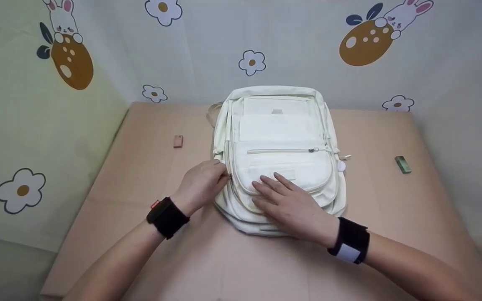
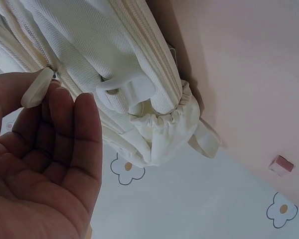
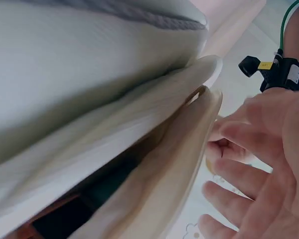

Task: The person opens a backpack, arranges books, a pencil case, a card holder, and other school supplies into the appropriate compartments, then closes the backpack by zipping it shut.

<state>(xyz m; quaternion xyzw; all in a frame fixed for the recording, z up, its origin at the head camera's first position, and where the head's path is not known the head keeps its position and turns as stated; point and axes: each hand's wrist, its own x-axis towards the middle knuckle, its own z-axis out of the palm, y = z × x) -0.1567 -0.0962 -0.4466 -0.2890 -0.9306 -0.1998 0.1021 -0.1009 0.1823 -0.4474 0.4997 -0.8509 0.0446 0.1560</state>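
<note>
A white backpack [image 1: 283, 125] lies front side up, its top end away from me. At its left side my left hand [image 1: 205, 182] pinches the small zipper pull [image 1: 230, 177] between thumb and bent fingers. The left wrist view shows this pinch at a zipper [image 2: 27, 40], near a white buckle [image 2: 127, 92] and a gathered side pocket [image 2: 167, 129]. My right hand [image 1: 293, 207] rests with spread, straight fingers on the lower front. In the right wrist view, a compartment gapes open beside that hand, with dark contents [image 3: 65, 219] partly hidden inside.
On the pink tabletop [image 1: 149, 259], a small pink block [image 1: 178, 141] lies left of the backpack and a green block [image 1: 403, 164] lies right. A patterned curtain [image 1: 207, 50] with rabbits and flowers surrounds the back and sides.
</note>
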